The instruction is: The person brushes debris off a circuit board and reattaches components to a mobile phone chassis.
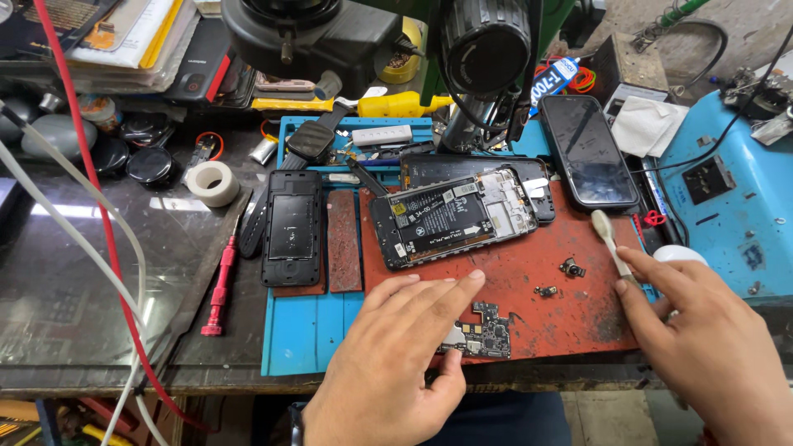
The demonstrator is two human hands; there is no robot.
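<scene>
My left hand (395,355) rests on the red mat (570,318), thumb and fingers pinching a small dark circuit board (487,330) at its left edge. My right hand (702,330) holds a white toothbrush (605,233) by the handle, bristle end pointing up and away. An opened phone (454,219) with its battery exposed lies on the mat just beyond my left fingers. Two tiny loose parts, a camera module (572,268) and a smaller component (545,291), sit between my hands.
A blue work mat (301,330) holds a black phone back frame (291,227). An intact black phone (588,150), a red screwdriver (220,285), a tape roll (212,182), a smartwatch (310,142) and a microscope (483,49) surround it. A blue machine (735,206) stands right.
</scene>
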